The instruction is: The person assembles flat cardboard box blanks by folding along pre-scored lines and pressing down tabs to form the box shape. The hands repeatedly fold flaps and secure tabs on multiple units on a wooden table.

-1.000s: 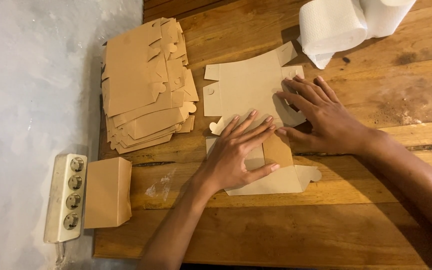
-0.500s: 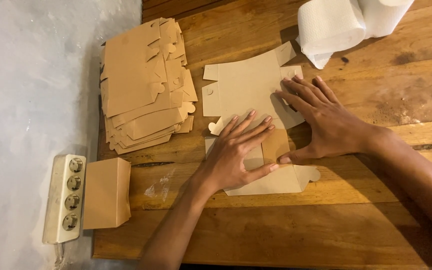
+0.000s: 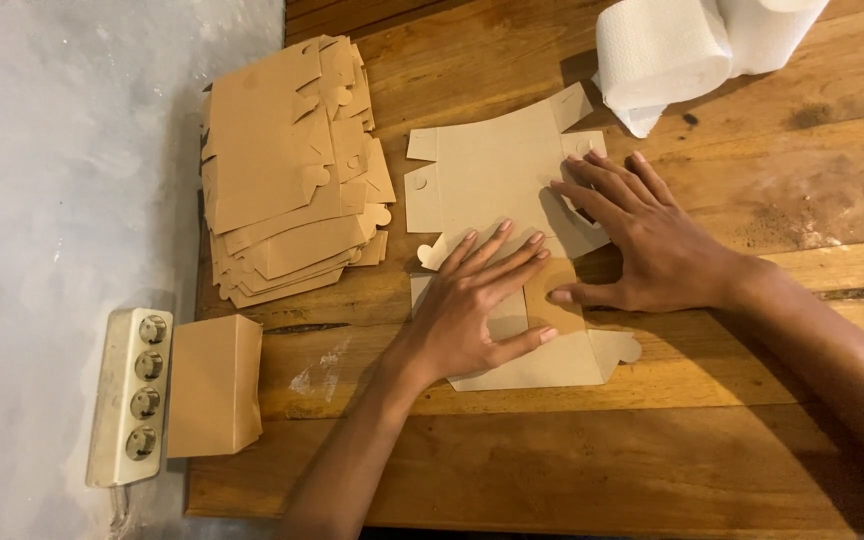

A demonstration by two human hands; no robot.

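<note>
while both the left hand (image 3: 472,310) and right hand (image 3: 652,240) press flat with fingers spread, grasping nothing, the cardboard box blank (image 3: 497,185) looks light, thin and easy to crease; best held by its edges.

Cardboard stack (image 3: 292,165) left of flat blank (image 3: 497,175)

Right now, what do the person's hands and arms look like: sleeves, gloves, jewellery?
Both are bare: the left hand and right hand wear no gloves, and no rings or watch show. Forearms are uncovered to the frame edge, no sleeves in view. Nails are short and unpainted.

matt brown cardboard blank (image 3: 497,180), worn wood table (image 3: 652,470)
</note>
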